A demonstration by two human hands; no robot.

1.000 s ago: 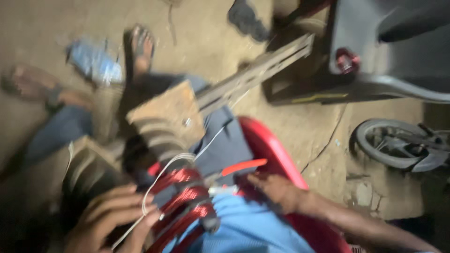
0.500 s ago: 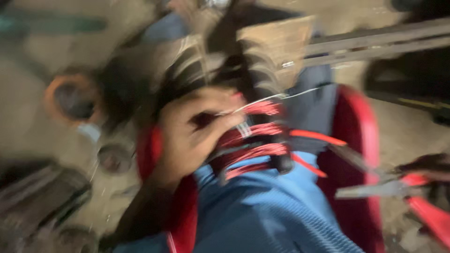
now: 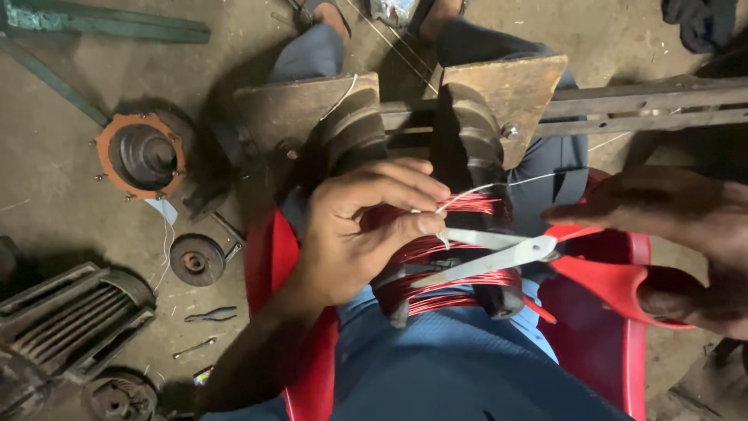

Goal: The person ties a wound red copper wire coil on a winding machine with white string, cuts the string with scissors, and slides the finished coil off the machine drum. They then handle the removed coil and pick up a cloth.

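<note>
My left hand (image 3: 358, 226) pinches a thin white string (image 3: 475, 187) right over a coil of red wire (image 3: 452, 257) wound on a stepped wooden former (image 3: 499, 93) resting across my lap. My right hand (image 3: 678, 234) grips red-handled scissors (image 3: 514, 253), whose open blades sit on either side of the string, close to my left fingertips. The string runs off to the right along a metal bar (image 3: 647, 101). I sit on a red plastic chair (image 3: 269, 257).
On the dirt floor to the left lie an orange-rimmed motor end cover (image 3: 140, 156), a small pulley (image 3: 195, 261), a finned motor housing (image 3: 62, 312) and blue-handled pliers (image 3: 210, 314). A green metal bar (image 3: 109, 27) lies at top left. Dark cloth (image 3: 705, 19) at top right.
The view has swung left and steadied. My right hand has brought the scissors in from the right to the string that my left hand holds over the coil.
</note>
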